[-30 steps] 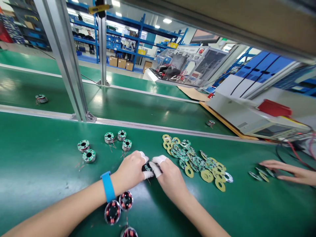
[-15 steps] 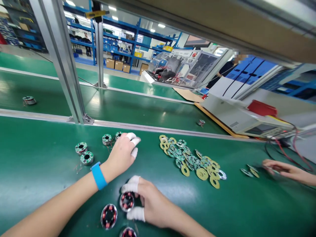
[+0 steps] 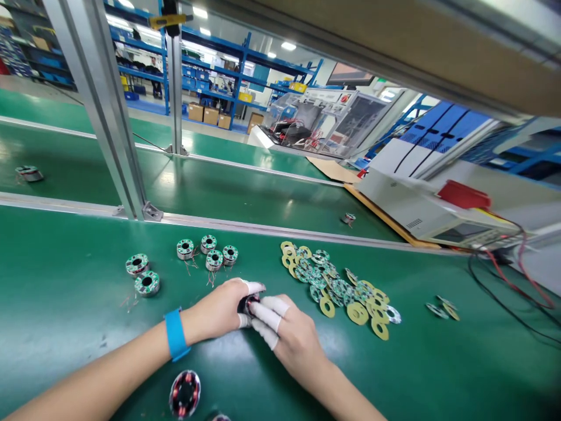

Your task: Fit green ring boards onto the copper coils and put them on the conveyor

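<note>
A fourth capped coil had joined the group on the worktop, and a fresh coil had come up from near the uncapped coil to between the left hand and right hand, so work had apparently moved on by one. The left hand gripped the fresh coil round its side; the right's bunched fingers seemed to touch its face, though they hid most of it.

A wide, smooth, bright blue band rings the left wrist; snug white tubular finger covers sheathe digits on the left hand and right hand
</note>
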The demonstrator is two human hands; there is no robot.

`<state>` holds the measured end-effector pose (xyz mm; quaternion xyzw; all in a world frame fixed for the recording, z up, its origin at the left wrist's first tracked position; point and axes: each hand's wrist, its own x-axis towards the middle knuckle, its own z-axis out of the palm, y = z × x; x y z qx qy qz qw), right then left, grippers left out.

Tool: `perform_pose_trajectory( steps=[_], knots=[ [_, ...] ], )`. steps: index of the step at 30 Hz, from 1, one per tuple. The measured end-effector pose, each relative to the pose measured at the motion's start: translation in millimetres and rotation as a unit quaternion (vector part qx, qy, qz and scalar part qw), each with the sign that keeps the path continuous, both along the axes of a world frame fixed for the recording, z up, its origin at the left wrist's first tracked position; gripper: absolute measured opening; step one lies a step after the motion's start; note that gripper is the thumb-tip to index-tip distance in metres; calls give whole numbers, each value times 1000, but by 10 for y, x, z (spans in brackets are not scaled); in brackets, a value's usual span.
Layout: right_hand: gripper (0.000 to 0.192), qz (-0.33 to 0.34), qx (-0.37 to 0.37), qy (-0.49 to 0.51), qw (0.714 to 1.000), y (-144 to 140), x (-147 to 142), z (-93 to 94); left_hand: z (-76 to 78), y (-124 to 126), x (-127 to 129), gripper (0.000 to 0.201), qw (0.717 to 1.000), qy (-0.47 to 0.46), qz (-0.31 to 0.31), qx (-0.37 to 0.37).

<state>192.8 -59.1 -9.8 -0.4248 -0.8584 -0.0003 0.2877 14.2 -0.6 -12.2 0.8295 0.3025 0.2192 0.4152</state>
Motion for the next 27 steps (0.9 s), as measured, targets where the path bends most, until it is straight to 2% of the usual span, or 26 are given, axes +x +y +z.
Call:
perform_pose_trajectory(
  steps=[4, 8, 10, 11, 13, 14, 16, 17, 18, 20, 22, 24, 27],
  knots=[
    [35, 65, 70, -44, 994, -44, -14, 78, -40, -5, 31, 24, 998, 32, 11, 46],
    [34, 111, 76, -70, 988, -99, -86, 134, -52, -54, 85, 19, 994, 67, 43, 77],
    [25, 106, 66, -65, 990, -86, -92, 172, 25, -68, 60, 22, 992, 86, 42, 83],
    [22, 98, 58, -46, 992, -52, -81, 202, 96, -60, 19, 30, 990, 98, 37, 91],
    [20, 53, 23, 21, 998, 90, -47, 283, 285, 5, -128, 58, 982, 137, 43, 126],
    [20, 21, -8, 56, 998, 199, -34, 330, 386, 67, -229, 72, 973, 167, 62, 149],
    [21, -54, -98, 90, 990, 474, -48, 413, 551, 244, -454, 86, 938, 258, 153, 175],
    [29, -69, -155, 73, 983, 625, -81, 438, 598, 350, -560, 93, 919, 303, 182, 172],
    [47, -68, -203, 41, 976, 772, -131, 446, 616, 459, -649, 96, 906, 342, 194, 158],
    [81, -32, -285, -17, 958, 1026, -274, 413, 581, 655, -759, 100, 894, 388, 189, 119],
    [93, 9, -298, -45, 954, 1204, -436, 331, 492, 795, -778, 97, 907, 382, 156, 78],
    [89, 28, -275, -48, 960, 1318, -571, 237, 395, 880, -742, 89, 924, 354, 129, 61],
    [74, 44, -245, -31, 968, 1471, -660, 138, 297, 995, -681, 75, 935, 323, 121, 81]
  ],
)
